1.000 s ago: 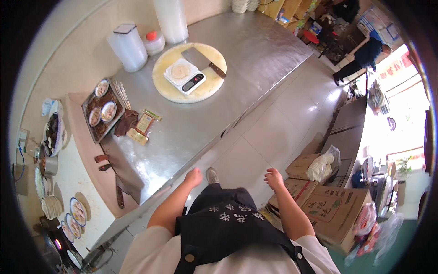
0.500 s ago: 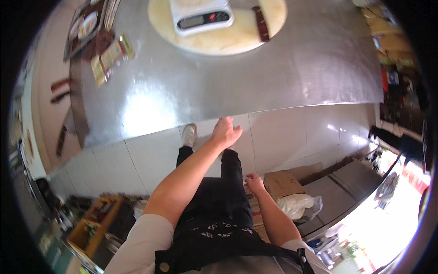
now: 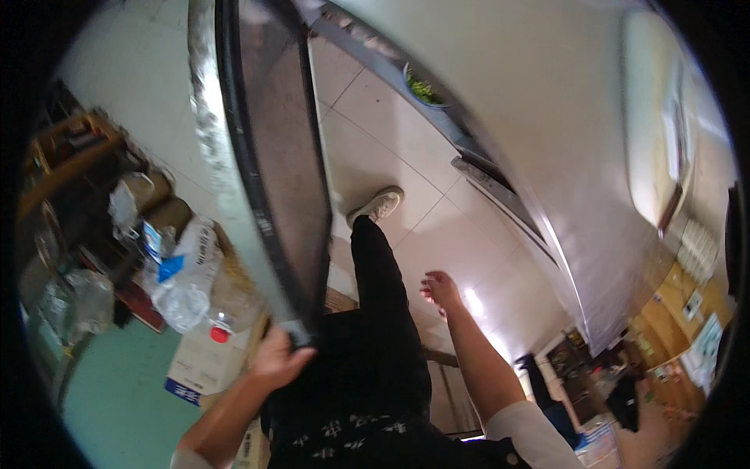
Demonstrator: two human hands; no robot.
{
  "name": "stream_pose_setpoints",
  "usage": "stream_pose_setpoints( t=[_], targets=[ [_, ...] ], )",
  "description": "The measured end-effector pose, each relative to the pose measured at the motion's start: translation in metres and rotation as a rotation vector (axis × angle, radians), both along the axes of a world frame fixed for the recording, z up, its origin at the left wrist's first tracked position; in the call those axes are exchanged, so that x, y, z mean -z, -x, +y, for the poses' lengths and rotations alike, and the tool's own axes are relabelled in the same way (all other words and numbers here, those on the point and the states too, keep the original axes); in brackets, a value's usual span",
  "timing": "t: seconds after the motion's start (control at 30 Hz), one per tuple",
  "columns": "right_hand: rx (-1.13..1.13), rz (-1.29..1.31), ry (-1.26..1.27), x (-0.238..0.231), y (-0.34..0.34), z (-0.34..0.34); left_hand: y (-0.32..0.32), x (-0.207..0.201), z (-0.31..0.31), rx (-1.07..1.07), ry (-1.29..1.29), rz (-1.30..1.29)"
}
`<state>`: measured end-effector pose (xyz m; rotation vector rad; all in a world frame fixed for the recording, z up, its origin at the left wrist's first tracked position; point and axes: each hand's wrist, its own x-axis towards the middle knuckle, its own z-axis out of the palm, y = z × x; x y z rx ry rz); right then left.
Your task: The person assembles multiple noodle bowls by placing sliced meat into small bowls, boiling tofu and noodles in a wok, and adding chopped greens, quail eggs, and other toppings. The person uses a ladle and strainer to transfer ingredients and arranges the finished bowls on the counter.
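Note:
A long panel [image 3: 258,176] that looks like a door, with a pale metal outer edge and a dark inner rim, runs from the upper middle down toward me. My left hand [image 3: 277,363] is closed at its near end, thumb across the dark corner; the fingers beneath are partly hidden. Over the tiled floor to the right of my leg hangs my right hand [image 3: 441,291], its fingers loosely bent and apart, holding nothing. Nearest to it are my black trouser leg [image 3: 379,266] and the floor tiles.
A steel table [image 3: 539,117] fills the upper right, with a round pale board [image 3: 648,148] on it. Under the table, a bowl of greens [image 3: 423,87] is visible. Plastic bags [image 3: 187,270], a red-capped bottle [image 3: 221,327] and a carton [image 3: 205,361] crowd the left.
My view has swung round, and the table now lies at the right. My left hand, empty in front of the table before, is now on the panel. The right hand stays empty.

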<state>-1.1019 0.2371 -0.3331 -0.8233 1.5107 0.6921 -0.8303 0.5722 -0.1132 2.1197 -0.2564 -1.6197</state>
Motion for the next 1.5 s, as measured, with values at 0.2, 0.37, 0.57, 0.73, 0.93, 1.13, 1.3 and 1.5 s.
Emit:
stream_pose_setpoints(
  t=[0.2,0.37,0.57,0.73,0.93,1.13,1.3,1.5],
  targets=[
    [0.165,-0.251,0.115,0.121,-0.14,-0.09,-0.02,0.03,0.182,-1.346,-0.235,-0.335],
    [0.523,-0.51,0.14,0.213,-0.265,-0.155,-0.065,0.032,0.163,-2.109,-0.197,-0.712],
    [0.903,-0.613,0.135,0.294,-0.346,-0.212,0.012,0.119,0.124,-1.735,-0.341,-0.255],
    [0.913,-0.69,0.243,0.327,-0.376,-0.226,0.029,0.167,0.019,-1.296,-0.282,-0.176],
    [0.902,-0.758,0.192,0.315,-0.387,-0.229,-0.008,0.17,-0.088,-1.095,0.089,0.198],
    [0.754,-0.921,0.055,0.265,-0.394,-0.195,-0.065,0.203,-0.149,-0.7,0.093,0.009],
    [0.643,-0.552,0.061,0.199,-0.368,-0.125,-0.141,0.286,-0.201,-1.029,0.23,0.131],
    [0.588,-0.621,-0.253,0.151,-0.335,-0.056,-0.171,0.313,-0.198,-1.098,0.252,0.333]
  ],
)
